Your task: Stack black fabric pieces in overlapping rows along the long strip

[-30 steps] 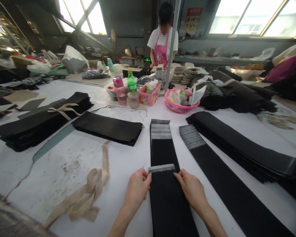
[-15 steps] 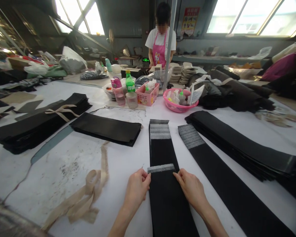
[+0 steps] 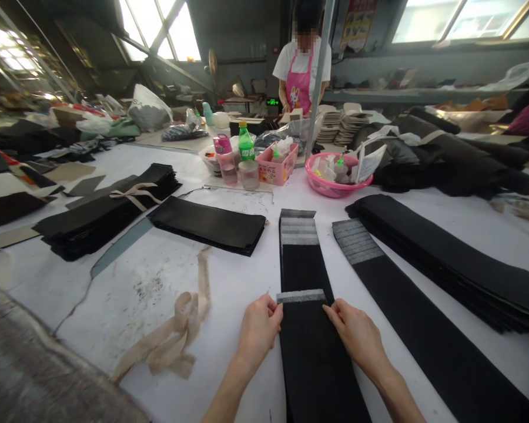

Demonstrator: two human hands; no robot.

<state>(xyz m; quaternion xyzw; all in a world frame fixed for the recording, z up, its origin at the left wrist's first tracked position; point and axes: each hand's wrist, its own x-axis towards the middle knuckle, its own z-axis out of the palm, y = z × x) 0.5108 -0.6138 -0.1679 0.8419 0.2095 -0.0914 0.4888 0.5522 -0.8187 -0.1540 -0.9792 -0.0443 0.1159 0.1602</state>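
Observation:
A long black strip [image 3: 320, 352] with a grey band along its far end lies over a row of similar black strips [image 3: 304, 264], whose grey ends show in steps beyond it. At the strip's left corner my left hand [image 3: 260, 326] is closed, pinching the edge between thumb and fingers. My right hand [image 3: 357, 332] pinches the opposite edge just below the grey band. To the right, another fanned set of black strips [image 3: 405, 305] shows several grey ends. Whether the pinched strip is lifted off those beneath, I cannot tell.
Black stacks [image 3: 445, 258] lie at right; a flat black pile [image 3: 211, 223] and a tied bundle [image 3: 110, 211] are at left. Beige ribbon [image 3: 180, 329] curls left of my hands. Beyond stand a pink basin [image 3: 335, 188], a pink box [image 3: 275, 170], bottles and a person [image 3: 302, 76].
The view has swung slightly left, so everything sits farther right in the picture. Both hands keep their pinch on the strip's edges, with no clear movement against it.

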